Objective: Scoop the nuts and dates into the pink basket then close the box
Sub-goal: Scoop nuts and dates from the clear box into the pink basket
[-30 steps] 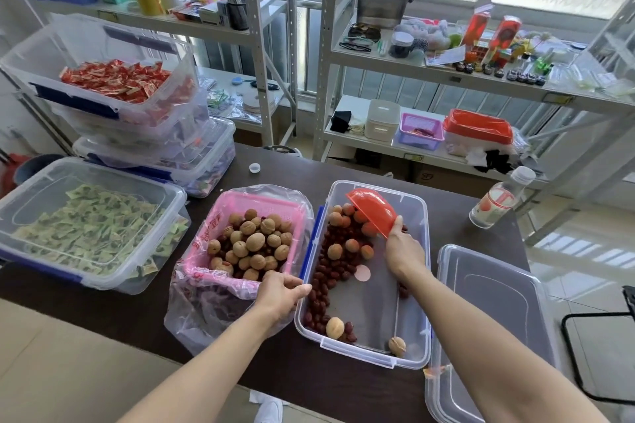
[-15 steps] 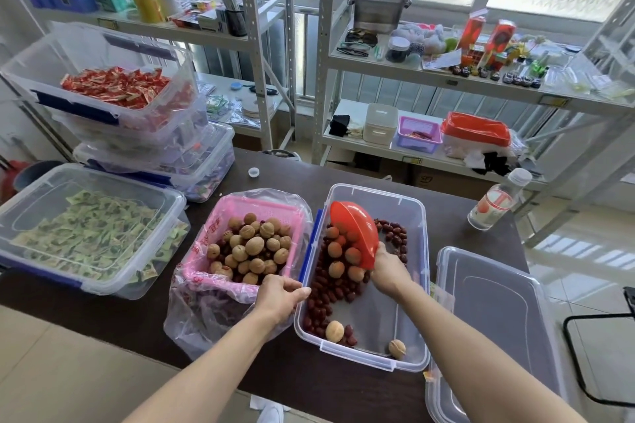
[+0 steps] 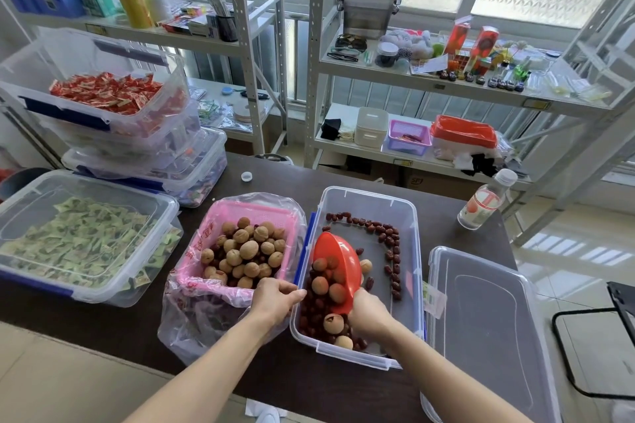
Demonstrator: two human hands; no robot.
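Since the earlier frames the red plastic scoop (image 3: 338, 268) had travelled from the far end of the clear rectangular plastic box (image 3: 405, 288) to its near left side, dragging walnuts and dates toward the person; a bare stretch of the box floor had opened where fruit lay before. The right hand (image 3: 369, 314) gripped the scoop's handle, fingers curled round it, the smooth rounded bowl tipped mouth-down over a heap of rough tan walnuts (image 3: 329, 288) and small, wrinkled, dark red dates (image 3: 390, 240). More dates trailed in a thin curve along the far and right sides of the box.

The left hand (image 3: 275, 299) had stayed at the near right corner of the pink perforated plastic basket (image 3: 256, 213), its fingers curled over the rim and the thin crinkled clear plastic bag (image 3: 192, 316) draped around the basket. The basket stood just left of the box, touching or nearly so, heaped with walnuts and a few dates.

The flat clear plastic lid (image 3: 491, 319) lay just right of the box on the dark wooden table (image 3: 292, 381). A clear plastic bottle (image 3: 486, 204) stood beyond the lid, upright. Left of the basket sat a clear tub of green sachets (image 3: 79, 240).
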